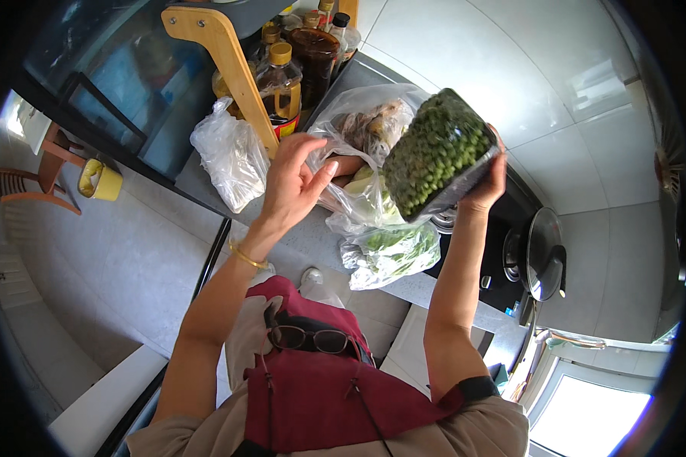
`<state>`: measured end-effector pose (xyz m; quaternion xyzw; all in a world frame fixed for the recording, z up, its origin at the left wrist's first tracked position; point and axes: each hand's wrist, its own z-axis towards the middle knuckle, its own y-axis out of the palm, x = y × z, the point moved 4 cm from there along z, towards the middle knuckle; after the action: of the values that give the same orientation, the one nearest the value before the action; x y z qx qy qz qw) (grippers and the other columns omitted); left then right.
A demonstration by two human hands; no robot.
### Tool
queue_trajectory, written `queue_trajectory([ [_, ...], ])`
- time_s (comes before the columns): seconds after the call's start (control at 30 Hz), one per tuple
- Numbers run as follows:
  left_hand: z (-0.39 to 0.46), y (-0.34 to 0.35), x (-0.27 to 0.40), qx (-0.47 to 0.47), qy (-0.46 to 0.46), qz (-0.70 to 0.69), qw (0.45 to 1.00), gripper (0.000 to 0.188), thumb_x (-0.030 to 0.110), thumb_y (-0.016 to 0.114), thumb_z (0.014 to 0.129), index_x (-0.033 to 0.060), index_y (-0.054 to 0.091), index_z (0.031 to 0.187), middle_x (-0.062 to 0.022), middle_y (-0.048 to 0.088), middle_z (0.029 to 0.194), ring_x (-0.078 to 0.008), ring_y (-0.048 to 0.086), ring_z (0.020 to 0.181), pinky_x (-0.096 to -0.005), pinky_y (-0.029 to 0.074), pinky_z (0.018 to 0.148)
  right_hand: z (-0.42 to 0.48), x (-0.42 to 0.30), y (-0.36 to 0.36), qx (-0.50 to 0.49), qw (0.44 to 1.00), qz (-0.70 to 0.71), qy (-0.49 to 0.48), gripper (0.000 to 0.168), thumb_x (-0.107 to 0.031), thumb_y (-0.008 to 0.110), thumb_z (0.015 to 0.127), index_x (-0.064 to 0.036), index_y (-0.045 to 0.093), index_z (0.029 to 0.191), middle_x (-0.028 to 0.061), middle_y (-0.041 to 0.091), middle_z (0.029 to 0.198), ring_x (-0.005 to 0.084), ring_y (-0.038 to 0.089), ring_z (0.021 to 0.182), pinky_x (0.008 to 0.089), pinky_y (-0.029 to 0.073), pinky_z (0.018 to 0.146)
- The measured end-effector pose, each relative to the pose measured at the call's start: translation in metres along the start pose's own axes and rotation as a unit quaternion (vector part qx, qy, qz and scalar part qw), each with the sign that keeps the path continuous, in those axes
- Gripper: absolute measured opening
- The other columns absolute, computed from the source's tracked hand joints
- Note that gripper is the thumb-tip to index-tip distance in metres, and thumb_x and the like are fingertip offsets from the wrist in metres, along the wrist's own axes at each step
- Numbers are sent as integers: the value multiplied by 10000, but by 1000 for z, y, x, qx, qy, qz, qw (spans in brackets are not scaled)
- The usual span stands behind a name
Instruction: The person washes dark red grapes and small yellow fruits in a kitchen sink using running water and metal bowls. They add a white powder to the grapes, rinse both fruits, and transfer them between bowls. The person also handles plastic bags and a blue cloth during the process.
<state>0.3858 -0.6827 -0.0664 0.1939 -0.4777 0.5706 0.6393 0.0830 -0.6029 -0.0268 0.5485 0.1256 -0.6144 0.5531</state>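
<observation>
My right hand [486, 183] grips one edge of a film-wrapped black tray of green peppercorns or similar small green berries [440, 154], lifted and tilted over the counter. Nothing is held in my left hand [294, 180]; its fingers are spread beside a large clear plastic bag [331, 125]. Inside that bag I see brownish wrapped food [374, 125], pale green vegetables [366, 180] and orange-brown items partly hidden by the plastic. A second clear bag with leafy greens [397, 251] lies at the counter's front edge. To the left sits a crumpled white plastic bag [231, 157].
Sauce bottles [280, 85] and a dark jar [314, 60] stand behind a wooden rack leg [228, 68]. On the right, a lidded pan [543, 254] rests on the black gas hob [494, 245]. A yellow bin [100, 180] and wooden chair [48, 163] are at far left.
</observation>
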Motion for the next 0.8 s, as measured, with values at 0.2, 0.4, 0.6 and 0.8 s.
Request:
queue_trajectory([
  [0.2, -49, 108, 3, 96, -124, -167, 973, 486, 326, 330, 989, -33, 360, 1315, -190, 452, 1233, -275, 455, 1117, -339, 330, 976, -24, 39, 42, 100, 994, -15, 51, 180, -193, 504, 942, -32, 548, 1011, 162, 633, 998, 280, 610, 974, 413, 494, 863],
  [0.4, -33, 103, 29, 15, -173, -495, 852, 703, 526, 229, 958, -47, 314, 1356, -222, 333, 1372, -325, 311, 1292, -362, 229, 1076, -40, 0, 52, 102, 977, -188, 0, 347, -293, 462, 954, 13, 519, 1106, 170, 590, 1103, 254, 558, 1062, 394, 423, 925],
  [0.6, -17, 38, 104, -61, 137, -142, 978, 735, 585, 299, 914, 13, 339, 1374, -194, 249, 1454, -363, 204, 1359, -446, 167, 1096, -94, -24, 49, 127, 943, 118, 284, 701, -572, 353, 913, -42, 335, 1370, 160, 412, 1366, 281, 430, 1236, 406, 336, 1049],
  [0.8, -43, -27, 61, 106, 32, -147, 983, 660, 464, 500, 876, 77, 330, 1384, -159, 277, 1438, -334, 283, 1319, -470, 209, 1074, -151, 78, 79, 103, 927, 217, 289, 637, -479, 346, 883, -3, 438, 1296, 176, 523, 1244, 322, 540, 1091, 467, 442, 936],
])
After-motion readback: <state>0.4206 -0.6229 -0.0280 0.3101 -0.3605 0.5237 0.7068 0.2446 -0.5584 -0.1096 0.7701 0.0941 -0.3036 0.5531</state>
